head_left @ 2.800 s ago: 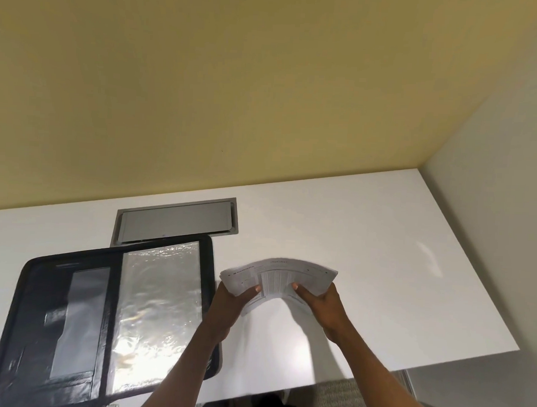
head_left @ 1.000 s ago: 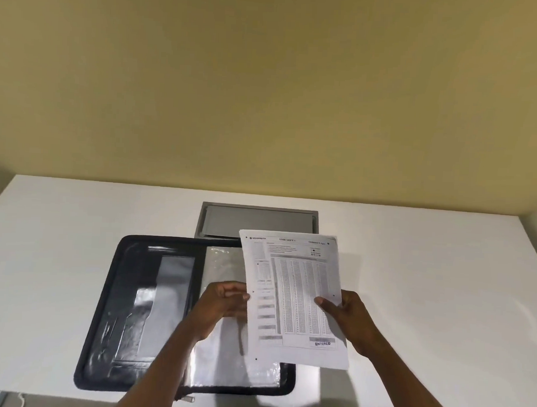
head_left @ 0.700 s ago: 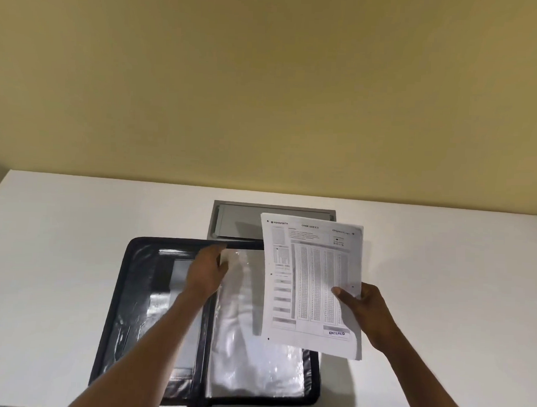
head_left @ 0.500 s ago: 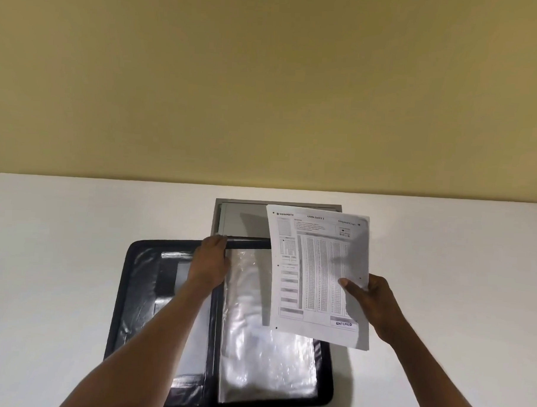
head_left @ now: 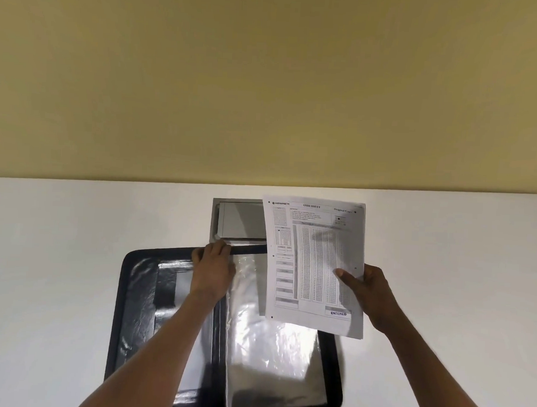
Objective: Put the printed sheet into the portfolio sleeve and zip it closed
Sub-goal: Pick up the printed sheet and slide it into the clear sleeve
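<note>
Sheet (head_left: 315, 264) pinched in right hand (head_left: 369, 292), left hand (head_left: 213, 267) gripping sleeve (head_left: 273, 351) top edge; next, probably open it and slide paper in.

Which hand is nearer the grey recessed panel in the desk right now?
Left. The left hand rests on the portfolio's top edge, just below the grey panel. The right hand holds the printed sheet lower down, off to the panel's right.
</note>
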